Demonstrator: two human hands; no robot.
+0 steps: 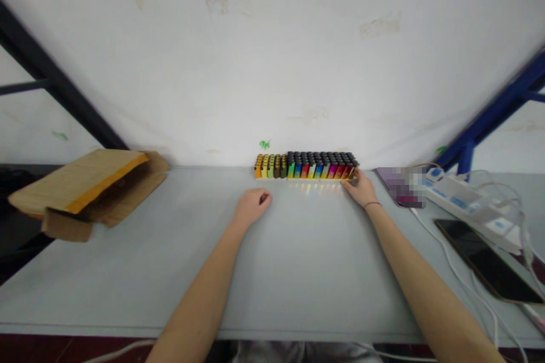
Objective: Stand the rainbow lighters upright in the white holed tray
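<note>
A row of several colourful lighters (pixel 305 165) with black tops stands against the white wall at the back of the grey table (pixel 170 272). My right hand (pixel 361 187) touches the right end of the row, fingers against the last lighters. My left hand (pixel 252 206) rests on the table a little in front of the row's left end, fingers curled round a small dark red thing that I cannot make out clearly.
An open cardboard box (pixel 91 190) lies on its side at the table's left edge. At the right lie a dark phone (pixel 485 261), a white power strip (pixel 464 198) with cables, and a purple flat item (pixel 398 184). Metal shelf struts rise on both sides.
</note>
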